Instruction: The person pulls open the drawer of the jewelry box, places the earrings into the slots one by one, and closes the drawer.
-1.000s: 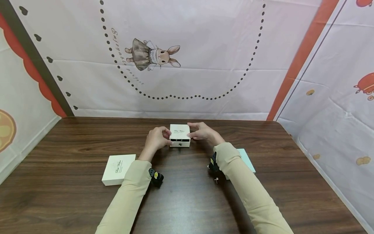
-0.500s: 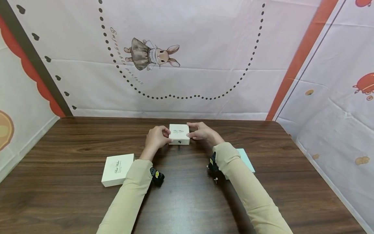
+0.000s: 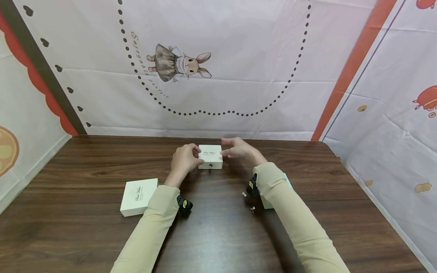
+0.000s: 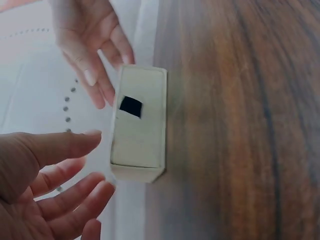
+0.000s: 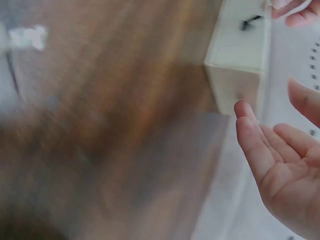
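Observation:
A small white jewelry drawer box (image 3: 210, 154) with dark lettering on top stands near the table's far edge. Its drawer front, with a dark pull tab (image 4: 131, 107), sits flush with the sleeve. At the box's left side is my left hand (image 3: 183, 159), thumb and fingers parted; in the left wrist view they stand apart from the box. My right hand (image 3: 239, 148) is at the other side, fingers loosely extended. The right wrist view shows its fingertips (image 5: 245, 122) right by the box's end (image 5: 235, 87), with nothing held.
A larger white box (image 3: 139, 196) with similar lettering lies at the left beside my left sleeve. Two small shiny pieces, like earrings (image 3: 252, 209), lie near my right wrist. A mint-green box (image 3: 268, 204) is partly hidden under the right sleeve. A printed cloth (image 3: 239, 57) hangs behind the table.
The drawer, partly out a second ago, has been pushed in flush. Since then both hands have loosened from the box; the right one has shifted slightly away and up.

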Demonstrator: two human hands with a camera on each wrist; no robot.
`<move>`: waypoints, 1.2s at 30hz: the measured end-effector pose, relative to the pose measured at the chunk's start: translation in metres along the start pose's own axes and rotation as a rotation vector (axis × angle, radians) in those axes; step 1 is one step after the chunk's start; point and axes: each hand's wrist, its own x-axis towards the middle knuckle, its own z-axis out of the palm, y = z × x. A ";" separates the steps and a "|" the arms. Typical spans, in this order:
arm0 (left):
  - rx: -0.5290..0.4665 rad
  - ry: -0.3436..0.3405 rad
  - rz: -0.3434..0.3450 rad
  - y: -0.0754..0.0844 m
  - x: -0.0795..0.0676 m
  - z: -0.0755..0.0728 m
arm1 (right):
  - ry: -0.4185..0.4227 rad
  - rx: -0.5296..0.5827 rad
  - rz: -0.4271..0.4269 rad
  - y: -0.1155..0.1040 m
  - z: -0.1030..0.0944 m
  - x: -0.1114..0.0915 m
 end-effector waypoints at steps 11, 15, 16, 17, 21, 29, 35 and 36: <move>-0.012 -0.053 0.055 0.022 -0.006 0.008 | 0.003 -0.014 -0.022 -0.007 -0.039 -0.024; -0.023 -0.090 0.078 0.032 -0.008 0.016 | -0.008 -0.016 -0.020 0.002 -0.052 -0.034; -0.027 -0.099 0.089 0.034 -0.009 0.018 | -0.012 -0.015 -0.017 0.004 -0.055 -0.037; -0.031 -0.109 0.100 0.037 -0.010 0.020 | -0.017 -0.011 -0.010 0.007 -0.058 -0.040; -0.029 -0.159 0.146 0.044 -0.013 0.029 | -0.015 -0.007 0.026 0.018 -0.072 -0.053; -0.063 -0.249 0.192 0.053 -0.018 0.045 | -0.012 -0.026 0.053 0.041 -0.091 -0.077; -0.078 -0.297 0.220 0.059 -0.021 0.054 | -0.003 0.015 0.087 0.057 -0.098 -0.092; -0.082 -0.306 0.221 0.061 -0.022 0.055 | 0.003 0.017 0.090 0.059 -0.098 -0.095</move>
